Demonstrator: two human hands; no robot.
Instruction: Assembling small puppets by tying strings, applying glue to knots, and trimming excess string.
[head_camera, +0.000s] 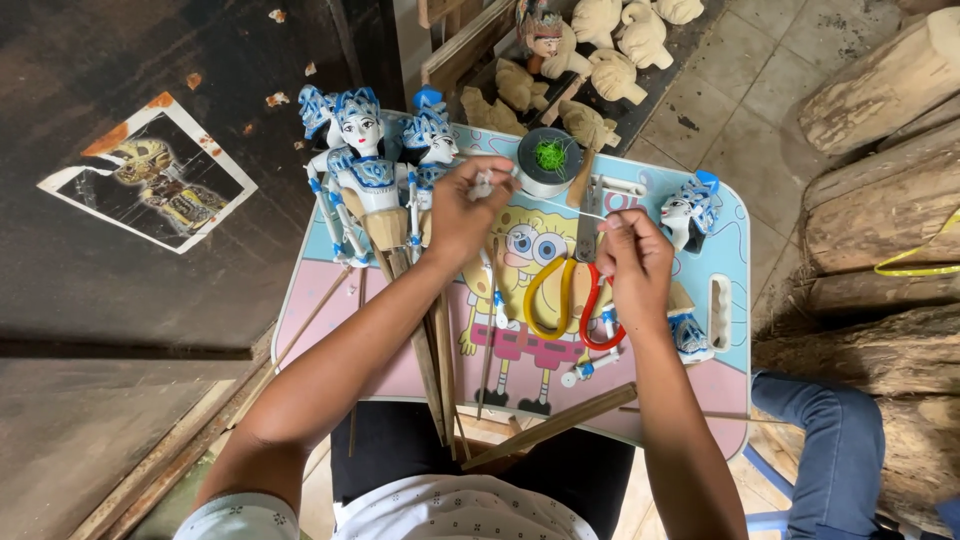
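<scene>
While the head camera looks straight down, a small lap table (725, 215) with a glossy printed cartoon top in pale blue and pink fills the middle of the view. Both bare hands work above it. The left hand (462, 212) is closed, its fingertips pinching a small pale piece (484, 183) near the table's far edge. The right hand (634, 262) is also curled shut, pinching the other end of a thin pale thread (560, 205) that runs taut between the two hands, its long axis lying roughly left to right and tilting slightly downward toward the right hand.

Under the hands lie pliers (580, 290) of dull grey metal with smooth looped handles, one yellow and one red; the jaws point away from the person, the handles toward them. Just beyond sits a round roll of tape (548, 160) with a tuft of green fibre in its core. Painted wooden puppets (370, 165) with white faces and blue ornate headdresses lean at the table's far left, their slim wooden rods (432, 360) slanting back toward the person. Another painted puppet (690, 215) lies to the right of the right hand. Unpainted carved wooden heads (615, 55) are heaped beyond the table, and rough-barked logs (880, 200) are stacked at the right
</scene>
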